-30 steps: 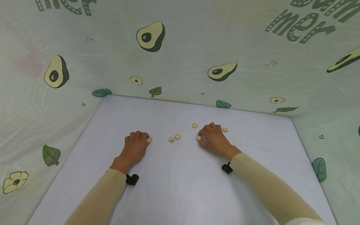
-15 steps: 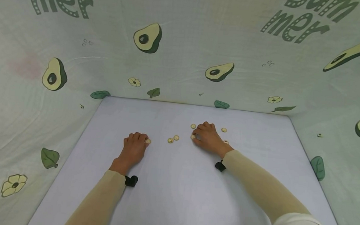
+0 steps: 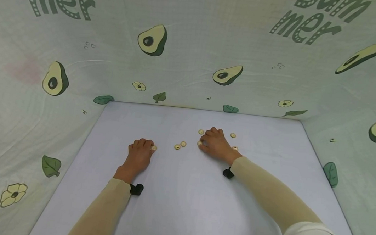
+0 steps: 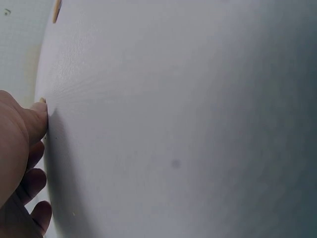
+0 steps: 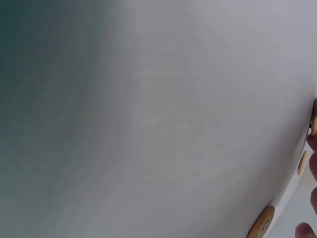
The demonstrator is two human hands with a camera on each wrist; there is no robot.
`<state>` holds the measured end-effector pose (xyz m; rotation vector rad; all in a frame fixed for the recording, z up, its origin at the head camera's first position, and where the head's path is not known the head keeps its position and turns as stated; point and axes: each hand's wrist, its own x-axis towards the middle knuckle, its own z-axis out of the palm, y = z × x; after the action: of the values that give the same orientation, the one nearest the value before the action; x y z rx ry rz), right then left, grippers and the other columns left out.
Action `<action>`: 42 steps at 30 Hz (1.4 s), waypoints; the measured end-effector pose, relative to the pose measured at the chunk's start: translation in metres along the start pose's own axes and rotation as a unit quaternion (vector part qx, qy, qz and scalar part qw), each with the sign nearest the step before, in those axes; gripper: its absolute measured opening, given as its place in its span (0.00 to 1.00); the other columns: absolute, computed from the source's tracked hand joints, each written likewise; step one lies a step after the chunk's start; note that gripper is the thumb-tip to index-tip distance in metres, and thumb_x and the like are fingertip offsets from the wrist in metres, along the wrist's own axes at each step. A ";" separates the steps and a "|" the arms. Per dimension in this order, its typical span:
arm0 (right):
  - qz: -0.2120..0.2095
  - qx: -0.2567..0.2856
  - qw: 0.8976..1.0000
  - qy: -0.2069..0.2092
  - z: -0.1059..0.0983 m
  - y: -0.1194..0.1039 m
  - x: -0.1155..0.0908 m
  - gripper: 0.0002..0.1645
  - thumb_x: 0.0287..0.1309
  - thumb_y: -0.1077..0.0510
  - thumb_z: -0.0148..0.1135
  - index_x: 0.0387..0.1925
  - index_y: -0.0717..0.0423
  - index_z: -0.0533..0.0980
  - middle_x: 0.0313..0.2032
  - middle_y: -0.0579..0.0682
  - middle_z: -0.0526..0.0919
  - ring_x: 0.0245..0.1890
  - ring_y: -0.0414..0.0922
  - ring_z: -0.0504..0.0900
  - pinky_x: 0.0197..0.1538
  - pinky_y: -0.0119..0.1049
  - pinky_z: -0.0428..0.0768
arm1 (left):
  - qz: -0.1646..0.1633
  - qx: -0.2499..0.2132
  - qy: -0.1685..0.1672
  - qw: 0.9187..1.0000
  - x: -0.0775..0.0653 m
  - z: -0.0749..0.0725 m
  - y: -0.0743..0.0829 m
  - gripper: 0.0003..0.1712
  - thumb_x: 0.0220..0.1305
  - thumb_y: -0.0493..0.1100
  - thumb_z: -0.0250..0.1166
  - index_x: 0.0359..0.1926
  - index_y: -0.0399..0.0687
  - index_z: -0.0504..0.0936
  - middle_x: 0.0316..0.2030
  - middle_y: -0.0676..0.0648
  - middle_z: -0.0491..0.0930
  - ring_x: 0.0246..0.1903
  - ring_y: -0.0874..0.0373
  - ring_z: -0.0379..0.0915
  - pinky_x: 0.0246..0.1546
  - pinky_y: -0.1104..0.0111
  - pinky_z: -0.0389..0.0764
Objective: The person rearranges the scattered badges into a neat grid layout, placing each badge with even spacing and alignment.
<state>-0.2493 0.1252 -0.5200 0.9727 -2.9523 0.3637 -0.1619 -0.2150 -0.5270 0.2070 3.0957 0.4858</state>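
Note:
My left hand [image 3: 138, 156] is at the left of the white table, its thumb and fingers pinching a round wooden button [image 3: 153, 148] at the surface. Only a sliver of that button [image 4: 43, 100] shows past the thumb in the left wrist view. Right of centre, my right hand [image 3: 217, 144] pinches another wooden button [image 3: 200, 143] by its edge. A loose button [image 3: 201, 131] lies just beyond those fingertips. Two more buttons [image 3: 183, 144] lie side by side between the hands.
One button [image 3: 233, 135] lies behind my right hand, and another [image 3: 235, 148] is partly hidden by its wrist. In the right wrist view a button [image 5: 262, 222] shows its holes. A cloth printed with avocados [image 3: 152, 40] stands behind the table [image 3: 183, 202] and along its sides.
My right hand has slid a little to the left with its button, and a button beside its wrist has come into view. My left hand stays in place. The head view has shifted slightly.

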 end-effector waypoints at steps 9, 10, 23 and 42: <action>0.000 -0.018 1.000 0.006 0.002 -0.002 0.002 0.15 0.73 0.45 0.65 0.46 0.50 0.87 0.48 0.47 0.86 0.52 0.49 0.73 0.60 0.52 0.68 | -0.001 -0.003 -0.003 1.000 0.000 0.000 0.000 0.15 0.78 0.42 0.63 0.59 0.40 0.77 0.55 0.36 0.78 0.55 0.38 0.70 0.57 0.40 0.69; -0.001 -0.020 1.000 0.008 0.002 -0.002 0.002 0.15 0.73 0.45 0.65 0.46 0.50 0.87 0.48 0.47 0.86 0.51 0.48 0.73 0.60 0.51 0.68 | 0.000 -0.002 -0.003 1.000 0.000 0.000 0.000 0.15 0.78 0.42 0.63 0.59 0.40 0.77 0.55 0.36 0.78 0.55 0.38 0.70 0.57 0.40 0.69; 0.001 -0.029 0.999 0.012 -0.001 -0.004 0.001 0.16 0.74 0.46 0.64 0.49 0.51 0.86 0.49 0.49 0.85 0.50 0.49 0.72 0.59 0.51 0.68 | 0.002 -0.006 -0.011 1.000 0.002 0.002 0.000 0.15 0.79 0.42 0.62 0.60 0.40 0.77 0.55 0.36 0.77 0.56 0.38 0.69 0.57 0.41 0.69; -0.045 -0.006 0.999 -0.014 0.003 -0.044 0.034 0.19 0.74 0.45 0.63 0.58 0.49 0.83 0.54 0.48 0.82 0.58 0.49 0.71 0.65 0.51 0.66 | 0.053 0.063 -0.001 0.997 0.002 -0.003 -0.001 0.12 0.79 0.43 0.62 0.53 0.38 0.76 0.47 0.38 0.75 0.49 0.40 0.67 0.51 0.42 0.68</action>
<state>-0.2511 0.0704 -0.5105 1.1137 -2.9199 0.3306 -0.1645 -0.2162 -0.5243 0.3732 3.1282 0.2906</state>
